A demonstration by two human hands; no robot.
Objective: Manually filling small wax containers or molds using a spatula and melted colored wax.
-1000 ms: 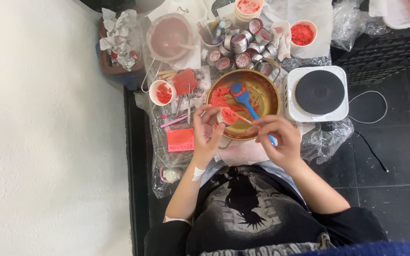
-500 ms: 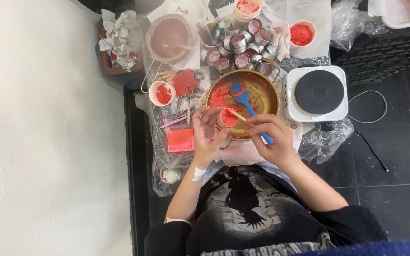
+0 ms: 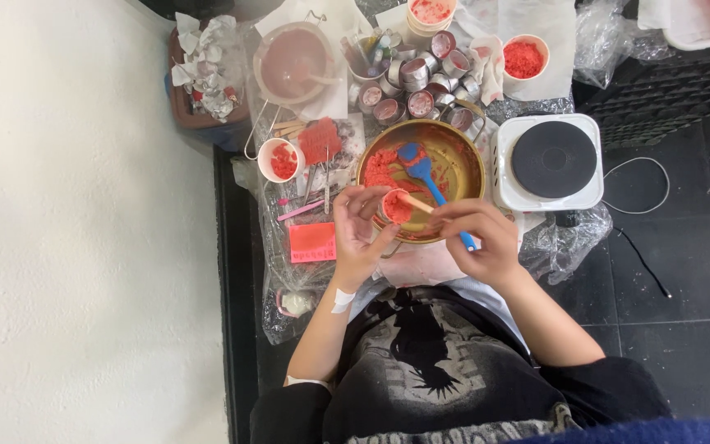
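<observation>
Centre frame: left hand (image 3: 355, 234) grips small tin (image 3: 394, 207), nearly full of red paste, right hand (image 3: 477, 240) pinching wooden stick (image 3: 415, 203) into it; brass bowl (image 3: 462, 164) keeps paste, upper-centre tins (image 3: 421, 103) seemingly filled

The person wears a black short-sleeved top with a faded grey print, a dark bird-like shape at its centre, toward 6 o'clock in the head view. Both forearms are bare. A white adhesive bandage (image 3: 341, 299) sits at the left wrist, and both hands are ungloved.
</observation>
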